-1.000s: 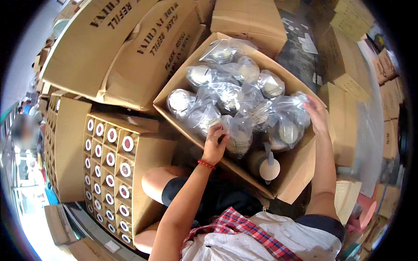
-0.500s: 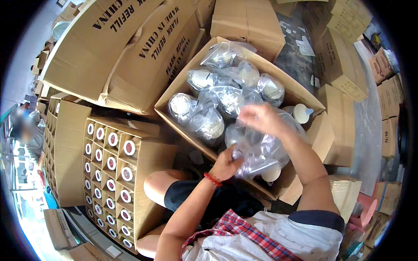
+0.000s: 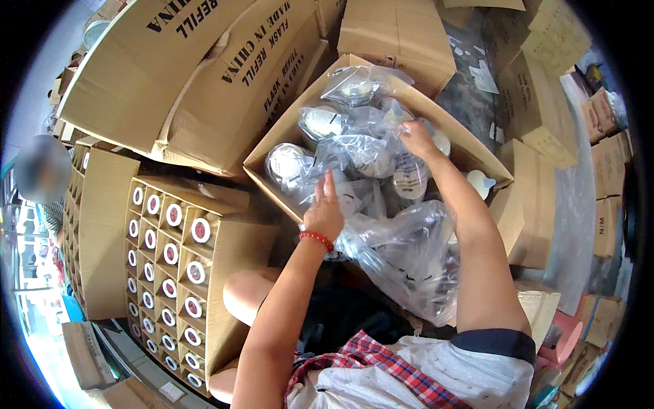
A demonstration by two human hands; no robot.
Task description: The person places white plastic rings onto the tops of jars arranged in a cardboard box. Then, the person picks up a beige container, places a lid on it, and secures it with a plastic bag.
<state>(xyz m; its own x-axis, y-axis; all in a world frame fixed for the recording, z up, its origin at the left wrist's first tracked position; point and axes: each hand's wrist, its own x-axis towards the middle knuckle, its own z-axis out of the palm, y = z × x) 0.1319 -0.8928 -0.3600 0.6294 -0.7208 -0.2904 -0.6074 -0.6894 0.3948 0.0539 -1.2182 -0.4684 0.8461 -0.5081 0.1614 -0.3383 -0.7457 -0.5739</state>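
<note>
Firstly, at six o'clock, a red checked cloth (image 3: 402, 371) lies over the white shirt (image 3: 484, 375) of the person. Just beyond, a loose clear plastic bag (image 3: 415, 255) covers the near edge of the open cardboard box (image 3: 463, 151). The left hand (image 3: 323, 217), near the centre, has its fingers stretched and open, above wrapped pieces. Toward one o'clock, the right hand (image 3: 419, 142) has the fingers curled together on the film of a bagged piece (image 3: 409, 178), which sits inside the box among other rounded bagged pieces (image 3: 323, 123). At eight o'clock stands a divided carton (image 3: 228, 293) with white-rimmed tubes. Tall cartons (image 3: 204, 116) lean at eleven o'clock. Farther, grey floor (image 3: 575, 218) with paper scraps (image 3: 483, 76) and stacked cartons (image 3: 545, 109) spread from one to three o'clock; at nine, far away, is another person (image 3: 44, 170).
</note>
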